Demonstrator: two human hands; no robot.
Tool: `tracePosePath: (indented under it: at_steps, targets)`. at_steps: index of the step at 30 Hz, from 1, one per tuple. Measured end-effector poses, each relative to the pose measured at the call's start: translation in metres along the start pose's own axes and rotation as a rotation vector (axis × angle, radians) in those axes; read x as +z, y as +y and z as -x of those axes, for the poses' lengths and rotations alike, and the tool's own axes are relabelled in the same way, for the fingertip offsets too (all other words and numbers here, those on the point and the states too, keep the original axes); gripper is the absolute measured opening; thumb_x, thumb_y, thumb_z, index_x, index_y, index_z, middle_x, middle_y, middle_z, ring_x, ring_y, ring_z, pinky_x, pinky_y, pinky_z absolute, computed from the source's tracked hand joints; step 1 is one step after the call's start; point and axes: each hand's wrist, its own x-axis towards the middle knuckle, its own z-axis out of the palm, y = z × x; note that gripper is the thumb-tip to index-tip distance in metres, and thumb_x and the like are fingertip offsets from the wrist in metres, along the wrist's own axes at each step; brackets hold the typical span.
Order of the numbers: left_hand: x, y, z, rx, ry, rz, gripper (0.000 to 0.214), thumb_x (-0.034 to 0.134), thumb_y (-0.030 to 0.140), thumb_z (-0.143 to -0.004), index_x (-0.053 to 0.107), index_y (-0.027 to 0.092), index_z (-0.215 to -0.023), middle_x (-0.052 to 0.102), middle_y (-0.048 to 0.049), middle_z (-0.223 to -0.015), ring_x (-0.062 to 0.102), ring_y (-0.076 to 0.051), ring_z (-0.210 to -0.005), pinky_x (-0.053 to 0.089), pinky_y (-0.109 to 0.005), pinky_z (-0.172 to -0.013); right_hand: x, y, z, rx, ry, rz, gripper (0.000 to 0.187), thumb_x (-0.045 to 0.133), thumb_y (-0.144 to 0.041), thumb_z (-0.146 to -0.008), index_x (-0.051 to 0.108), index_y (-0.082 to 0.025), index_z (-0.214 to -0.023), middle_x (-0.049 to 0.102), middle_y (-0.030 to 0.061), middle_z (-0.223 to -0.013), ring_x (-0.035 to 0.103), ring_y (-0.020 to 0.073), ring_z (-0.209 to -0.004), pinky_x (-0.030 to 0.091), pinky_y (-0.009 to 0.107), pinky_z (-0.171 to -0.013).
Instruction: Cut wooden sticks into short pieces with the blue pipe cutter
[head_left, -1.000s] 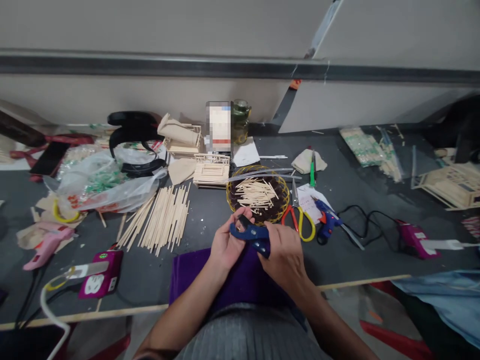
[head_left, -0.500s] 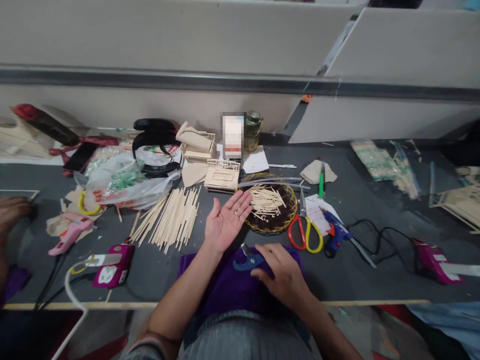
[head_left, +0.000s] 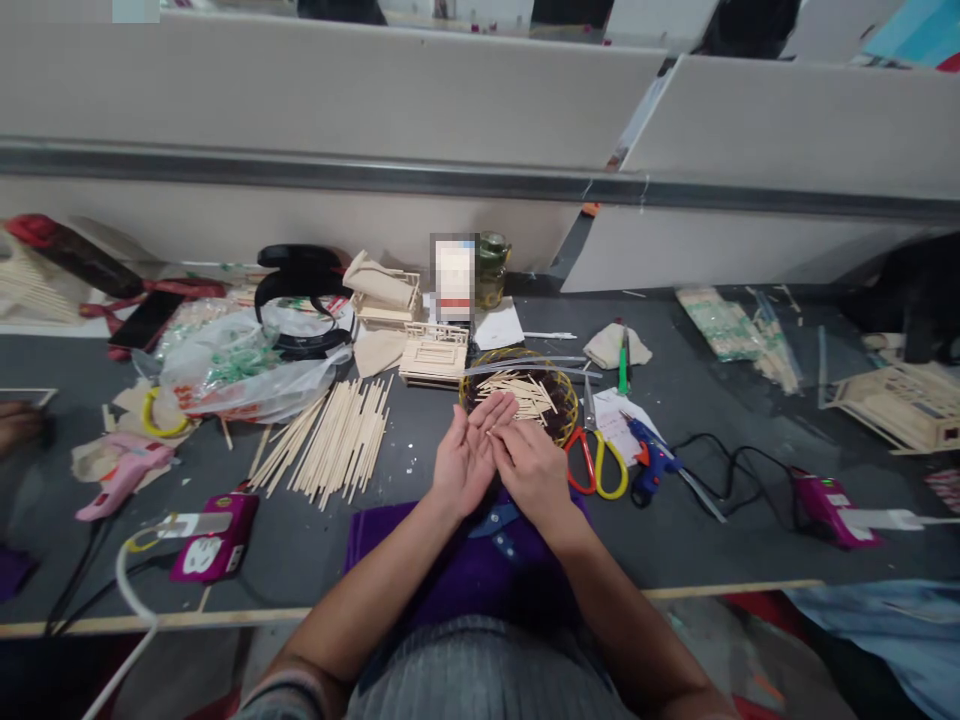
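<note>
My left hand (head_left: 466,458) lies open, palm up, just in front of a wire basket (head_left: 573,408) of short wooden sticks (head_left: 525,392). My right hand (head_left: 531,470) reaches across it, its fingertips pinched together on the left palm; what they hold is too small to make out. Blue cutters (head_left: 498,524) lie on the purple cloth (head_left: 405,560) under my wrists, with neither hand touching them.
A fan of long wooden sticks (head_left: 330,435) lies to the left, with red-and-yellow scissors (head_left: 598,462) and a blue glue gun (head_left: 651,455) to the right. Small wooden models (head_left: 433,355), a plastic bag (head_left: 240,365), a pink glue gun (head_left: 120,468) and magenta devices (head_left: 210,545) crowd the table. Another person's hand (head_left: 16,425) is at the far left.
My right hand let go of the blue cutters, left them on the purple cloth and moved up onto my left palm. My left hand stayed open, palm up.
</note>
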Motion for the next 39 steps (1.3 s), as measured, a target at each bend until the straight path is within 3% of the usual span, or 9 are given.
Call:
tracePosePath:
  at_steps: [8, 11, 14, 16, 19, 22, 25, 27, 39]
  targets:
    - [-0.004, 0.002, 0.015, 0.009, -0.107, -0.184, 0.051, 0.045, 0.053, -0.093, 0.068, 0.012, -0.114, 0.068, -0.0150, -0.120, 0.058, -0.027, -0.121, 0.041, -0.038, -0.106, -0.022, 0.000, 0.006, -0.018, 0.015, -0.193, 0.017, 0.049, -0.014, -0.089, 0.063, -0.019, -0.081, 0.063, 0.0037, -0.076, 0.059, 0.0162, -0.073, 0.048, 0.027, -0.068]
    - [-0.019, 0.044, 0.053, -0.080, -0.395, -0.584, 0.048, 0.047, 0.055, -0.091, 0.076, 0.017, -0.094, 0.076, -0.0118, -0.087, 0.071, -0.025, -0.088, 0.053, -0.034, -0.082, -0.039, 0.006, 0.007, 0.050, 0.046, -0.303, 0.016, 0.051, -0.016, -0.089, 0.063, -0.020, -0.080, 0.061, 0.0014, -0.073, 0.055, 0.0135, -0.064, 0.046, 0.026, -0.061]
    - [-0.035, 0.096, 0.108, -0.398, -0.825, -1.188, 0.028, 0.068, 0.045, -0.081, 0.077, 0.021, -0.092, 0.075, -0.0083, -0.072, 0.069, -0.021, -0.065, 0.050, -0.026, -0.060, -0.053, 0.013, 0.010, 0.129, 0.019, -0.395, 0.015, 0.054, -0.018, -0.088, 0.062, -0.020, -0.076, 0.057, -0.0007, -0.069, 0.049, 0.0109, -0.055, 0.042, 0.024, -0.052]
    - [-0.040, 0.120, 0.138, -0.260, -0.666, -1.594, 0.020, 0.070, 0.037, -0.081, 0.076, 0.025, -0.096, 0.075, -0.0054, -0.073, 0.068, -0.019, -0.063, 0.047, -0.024, -0.059, -0.056, 0.016, 0.011, 0.150, -0.019, -0.475, 0.013, 0.056, -0.018, -0.087, 0.063, -0.020, -0.076, 0.057, -0.0008, -0.070, 0.049, 0.0103, -0.055, 0.041, 0.023, -0.050]
    - [-0.038, 0.124, 0.151, -0.093, -0.574, -1.807, 0.022, 0.068, 0.032, -0.083, 0.073, 0.030, -0.104, 0.074, -0.0072, -0.109, 0.066, -0.024, -0.101, 0.047, -0.028, -0.083, -0.049, 0.013, 0.007, 0.202, -0.050, -0.567, 0.011, 0.058, -0.019, -0.085, 0.063, -0.020, -0.075, 0.057, -0.0009, -0.070, 0.048, 0.0102, -0.056, 0.040, 0.023, -0.051]
    - [-0.036, 0.101, 0.128, 0.083, -0.521, -1.585, 0.016, 0.058, 0.023, -0.089, 0.073, 0.023, -0.084, 0.072, -0.0079, -0.097, 0.064, -0.020, -0.094, 0.047, -0.029, -0.085, -0.033, 0.003, 0.000, 0.340, -0.092, -0.743, 0.009, 0.062, -0.023, -0.082, 0.064, -0.020, -0.074, 0.057, -0.0013, -0.069, 0.046, 0.0099, -0.057, 0.038, 0.023, -0.051]
    - [-0.037, 0.069, 0.088, 0.446, -0.065, -1.341, 0.006, 0.068, 0.023, -0.081, 0.070, 0.020, -0.076, 0.065, -0.0043, -0.082, 0.060, -0.016, -0.079, 0.046, -0.025, -0.076, -0.017, -0.008, -0.005, 0.609, -0.175, -1.126, 0.014, 0.069, -0.032, -0.077, 0.064, -0.019, -0.073, 0.052, -0.0042, -0.060, 0.040, 0.0079, -0.049, 0.032, 0.020, -0.044]
    - [-0.036, 0.051, 0.065, 0.486, 0.107, -1.137, 0.011, 0.072, 0.025, -0.079, 0.073, 0.021, -0.089, 0.063, -0.0021, -0.078, 0.056, -0.014, -0.071, 0.044, -0.022, -0.067, -0.012, -0.013, -0.007, 0.786, -0.208, -1.365, 0.019, 0.074, -0.034, -0.071, 0.063, -0.019, -0.071, 0.049, -0.0056, -0.056, 0.039, 0.0075, -0.048, 0.030, 0.018, -0.041]
    - [-0.020, 0.003, 0.025, 0.487, 0.033, -0.826, 0.010, 0.079, 0.023, -0.072, 0.079, 0.020, -0.081, 0.065, -0.0048, -0.080, 0.060, -0.016, -0.078, 0.046, -0.027, -0.074, -0.007, -0.017, 0.001, 0.989, -0.106, -1.608, 0.024, 0.080, -0.032, -0.066, 0.062, -0.017, -0.071, 0.049, -0.0060, -0.056, 0.039, 0.0057, -0.048, 0.031, 0.013, -0.039]
